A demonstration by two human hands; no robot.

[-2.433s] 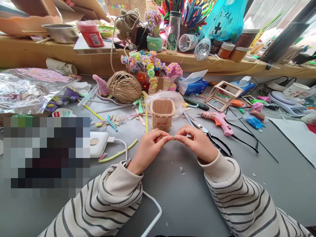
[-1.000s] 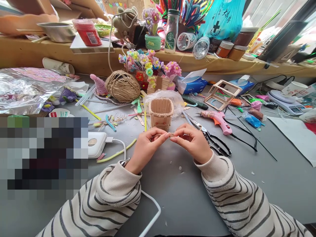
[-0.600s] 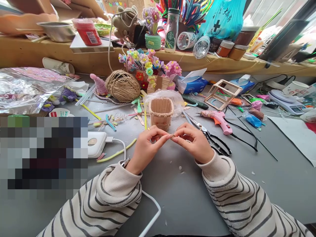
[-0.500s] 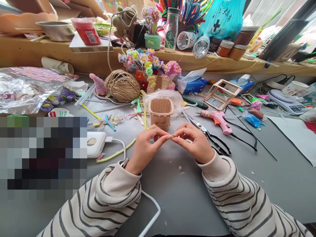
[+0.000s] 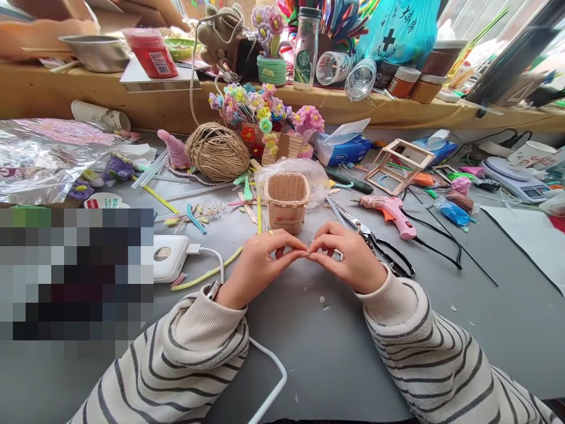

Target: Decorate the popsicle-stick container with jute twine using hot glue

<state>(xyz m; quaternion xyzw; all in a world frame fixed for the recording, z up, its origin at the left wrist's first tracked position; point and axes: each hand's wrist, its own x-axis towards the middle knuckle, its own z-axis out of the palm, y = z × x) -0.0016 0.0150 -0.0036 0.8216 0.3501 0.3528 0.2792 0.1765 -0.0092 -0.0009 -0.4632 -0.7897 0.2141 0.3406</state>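
My left hand (image 5: pixel 268 259) and my right hand (image 5: pixel 342 254) meet fingertip to fingertip over the grey table. Both are closed in a pinch on something tiny and tan between them, too small to name. Just beyond the fingers stands a small wooden basket (image 5: pixel 288 213), upright, with a twine-wrapped rim and a red mark on its front. Black-handled scissors (image 5: pixel 384 250) lie right beside my right hand. Past them rests a pink glue gun (image 5: pixel 392 213) on its side.
A ball of twine (image 5: pixel 217 152) and pipe-cleaner flowers (image 5: pixel 251 109) stand behind the basket. A white charger (image 5: pixel 170 258) with its cable lies left of my hands. A small wooden frame (image 5: pixel 399 166) and a kitchen scale (image 5: pixel 516 179) are at right. Bottles and jars line the back shelf (image 5: pixel 247 97).
Both hands have come slightly lower, toward me, with the fingertips still pinched together. The basket and the tools have stayed in place; the camera view has shifted a little.
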